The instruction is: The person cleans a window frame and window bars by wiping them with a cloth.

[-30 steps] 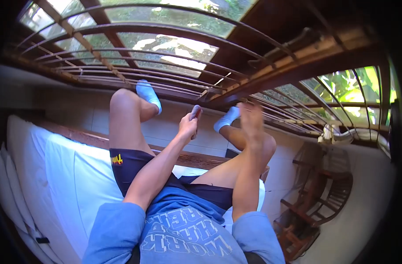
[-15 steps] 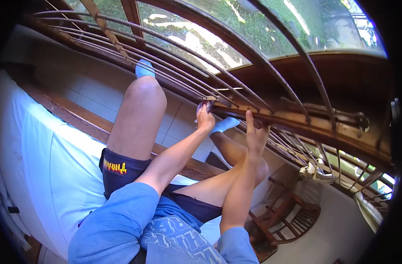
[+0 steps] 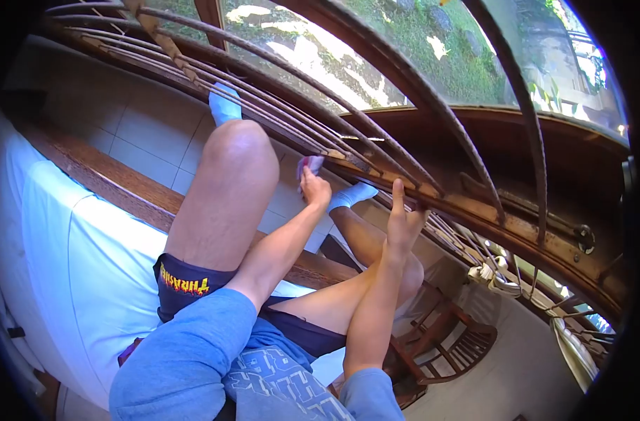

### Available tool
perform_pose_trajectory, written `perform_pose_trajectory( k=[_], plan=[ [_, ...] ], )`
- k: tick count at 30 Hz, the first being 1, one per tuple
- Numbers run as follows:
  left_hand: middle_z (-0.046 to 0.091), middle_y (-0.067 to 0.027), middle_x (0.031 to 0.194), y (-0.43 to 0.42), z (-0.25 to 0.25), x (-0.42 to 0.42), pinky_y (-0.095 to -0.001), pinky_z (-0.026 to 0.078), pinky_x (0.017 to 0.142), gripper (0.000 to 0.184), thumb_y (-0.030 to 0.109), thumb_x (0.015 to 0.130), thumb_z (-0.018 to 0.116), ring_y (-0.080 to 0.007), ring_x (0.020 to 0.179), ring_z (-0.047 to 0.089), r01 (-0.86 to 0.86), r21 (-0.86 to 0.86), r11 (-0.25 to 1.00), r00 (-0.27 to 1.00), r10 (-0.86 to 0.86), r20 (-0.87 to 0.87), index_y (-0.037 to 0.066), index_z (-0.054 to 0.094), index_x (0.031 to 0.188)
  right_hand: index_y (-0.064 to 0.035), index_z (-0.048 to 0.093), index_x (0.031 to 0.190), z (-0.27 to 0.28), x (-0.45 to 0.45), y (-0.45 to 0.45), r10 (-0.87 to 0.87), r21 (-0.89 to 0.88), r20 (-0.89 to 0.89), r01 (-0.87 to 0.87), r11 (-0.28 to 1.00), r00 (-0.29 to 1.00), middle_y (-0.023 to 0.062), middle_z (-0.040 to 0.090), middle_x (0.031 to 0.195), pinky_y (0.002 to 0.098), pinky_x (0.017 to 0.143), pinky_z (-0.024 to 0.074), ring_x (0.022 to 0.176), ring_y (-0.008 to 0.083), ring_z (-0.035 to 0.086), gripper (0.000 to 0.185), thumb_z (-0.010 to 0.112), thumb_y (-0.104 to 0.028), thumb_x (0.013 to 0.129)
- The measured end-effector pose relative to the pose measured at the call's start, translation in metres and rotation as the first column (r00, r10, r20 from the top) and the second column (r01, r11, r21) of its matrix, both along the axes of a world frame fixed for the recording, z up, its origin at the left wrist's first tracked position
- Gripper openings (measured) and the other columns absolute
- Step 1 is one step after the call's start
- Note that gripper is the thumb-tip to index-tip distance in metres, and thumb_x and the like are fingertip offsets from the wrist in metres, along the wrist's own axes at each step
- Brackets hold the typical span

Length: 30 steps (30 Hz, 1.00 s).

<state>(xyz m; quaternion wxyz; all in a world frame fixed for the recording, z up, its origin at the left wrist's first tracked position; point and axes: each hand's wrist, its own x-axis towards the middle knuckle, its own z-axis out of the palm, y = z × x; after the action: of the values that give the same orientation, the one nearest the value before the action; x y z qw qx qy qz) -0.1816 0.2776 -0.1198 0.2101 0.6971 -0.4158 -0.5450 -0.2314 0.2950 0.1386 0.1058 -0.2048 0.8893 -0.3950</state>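
My left hand [image 3: 315,189] is closed on a crumpled, pale cloth [image 3: 311,166] with reddish-purple marks. It hangs just below the wooden window sill [image 3: 365,167], seemingly apart from it. To the right, my right hand [image 3: 406,223] grips the same sill from below, thumb extended upward against its edge. The tips of its other fingers are hidden by the wood. Curved metal window bars [image 3: 460,151] rise from the sill above both hands.
I sit on a bed with a white sheet [image 3: 88,245] and wooden frame [image 3: 116,168]. A wooden chair [image 3: 446,344] stands at lower right. Tied cloth [image 3: 499,277] hangs from the bars at right. Tiled floor [image 3: 148,130] lies below; grass shows beyond the glass.
My left hand has moved the cloth slightly left and away from the sill, where it was before. My right hand keeps its hold. The view has shifted slightly.
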Motion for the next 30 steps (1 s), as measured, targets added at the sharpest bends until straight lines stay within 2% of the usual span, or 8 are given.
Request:
perform_pose_trajectory(
  k=[4, 9, 13, 19, 23, 24, 28, 30],
  plan=[
    [0.058, -0.0277, 0.125, 0.015, -0.003, 0.02, -0.0448, 0.044, 0.102, 0.046, 0.0, 0.087, 0.045, -0.0418, 0.113, 0.058, 0.082, 0.08, 0.993, 0.994, -0.088, 0.067, -0.008, 0.051, 0.132, 0.005, 0.055, 0.131, -0.009, -0.005, 0.004, -0.007, 0.036, 0.0, 0.007, 0.999, 1.0, 0.0181, 0.06, 0.13, 0.0328, 0.1, 0.0432, 0.112, 0.0272, 0.061, 0.06, 0.074, -0.036, 0.091],
    [0.065, -0.0249, 0.115, 0.011, 0.004, 0.022, -0.043, 0.049, 0.096, 0.034, 0.012, 0.088, 0.057, -0.0387, 0.101, 0.065, 0.25, -0.056, 0.967, 0.968, -0.251, -0.008, -0.003, 0.063, 0.118, 0.0076, 0.047, 0.135, -0.027, -0.011, 0.008, 0.022, 0.148, -0.13, -0.003, 0.989, 0.991, 0.0223, 0.058, 0.131, 0.0356, 0.102, 0.0427, 0.115, 0.0312, 0.059, 0.071, 0.074, -0.041, 0.091],
    [0.063, -0.0241, 0.111, -0.001, 0.023, 0.029, -0.0411, 0.049, 0.095, 0.031, 0.016, 0.079, 0.067, -0.0371, 0.104, 0.062, 0.353, 0.138, 0.925, 0.934, -0.342, -0.101, -0.003, 0.065, 0.104, 0.0104, 0.041, 0.137, -0.034, -0.016, 0.013, 0.098, 0.162, -0.231, -0.061, 0.985, 0.968, 0.027, 0.053, 0.133, 0.0385, 0.104, 0.0415, 0.117, 0.036, 0.058, 0.08, 0.073, -0.046, 0.09],
    [0.066, -0.0222, 0.101, 0.014, 0.023, 0.065, -0.0426, 0.053, 0.085, 0.03, 0.02, 0.074, 0.072, -0.0376, 0.092, 0.065, 0.598, 0.159, 0.785, 0.8, -0.595, -0.074, 0.0, 0.065, 0.096, 0.0121, 0.034, 0.138, -0.041, -0.022, 0.016, 0.107, 0.083, -0.14, -0.096, 0.992, 0.984, 0.03, 0.049, 0.135, 0.0396, 0.105, 0.0406, 0.119, 0.038, 0.055, 0.087, 0.073, -0.049, 0.09],
    [0.068, -0.0198, 0.087, 0.026, 0.005, 0.078, -0.0457, 0.056, 0.075, 0.025, 0.015, 0.078, 0.067, -0.0393, 0.079, 0.066, 0.469, -0.317, 0.825, 0.868, -0.496, -0.006, 0.001, 0.063, 0.098, 0.0117, 0.031, 0.139, -0.056, -0.026, 0.015, 0.074, 0.051, -0.213, -0.065, 0.997, 0.974, 0.0297, 0.047, 0.137, 0.0397, 0.104, 0.0409, 0.12, 0.0376, 0.055, 0.088, 0.072, -0.048, 0.09],
    [0.068, -0.0198, 0.087, 0.021, 0.011, 0.081, -0.0457, 0.056, 0.075, 0.025, 0.015, 0.078, 0.067, -0.0393, 0.079, 0.066, 0.469, -0.315, 0.825, 0.869, -0.495, -0.003, 0.001, 0.063, 0.098, 0.0117, 0.031, 0.139, -0.058, -0.025, 0.014, 0.075, 0.051, -0.209, -0.066, 0.997, 0.975, 0.0297, 0.047, 0.137, 0.0397, 0.104, 0.0409, 0.12, 0.0376, 0.055, 0.088, 0.072, -0.048, 0.09],
    [0.067, -0.0247, 0.099, -0.012, 0.074, 0.088, -0.0473, 0.056, 0.076, 0.025, 0.01, 0.08, 0.061, -0.0406, 0.085, 0.066, 0.505, 0.266, 0.821, 0.848, -0.413, -0.334, 0.001, 0.06, 0.104, 0.0122, 0.027, 0.14, -0.057, -0.026, 0.017, 0.082, 0.033, -0.205, -0.077, 0.996, 0.975, 0.0301, 0.047, 0.136, 0.0396, 0.103, 0.0413, 0.121, 0.0367, 0.054, 0.09, 0.071, -0.049, 0.091],
    [0.065, -0.0256, 0.102, -0.009, 0.064, 0.084, -0.0485, 0.056, 0.077, 0.026, 0.008, 0.081, 0.06, -0.0412, 0.087, 0.066, 0.47, 0.262, 0.843, 0.875, -0.405, -0.266, 0.001, 0.059, 0.105, 0.0132, 0.027, 0.14, -0.05, -0.024, 0.017, 0.096, 0.062, -0.185, -0.086, 0.994, 0.978, 0.0314, 0.045, 0.135, 0.0403, 0.103, 0.0412, 0.12, 0.038, 0.053, 0.091, 0.071, -0.05, 0.091]
  ],
)
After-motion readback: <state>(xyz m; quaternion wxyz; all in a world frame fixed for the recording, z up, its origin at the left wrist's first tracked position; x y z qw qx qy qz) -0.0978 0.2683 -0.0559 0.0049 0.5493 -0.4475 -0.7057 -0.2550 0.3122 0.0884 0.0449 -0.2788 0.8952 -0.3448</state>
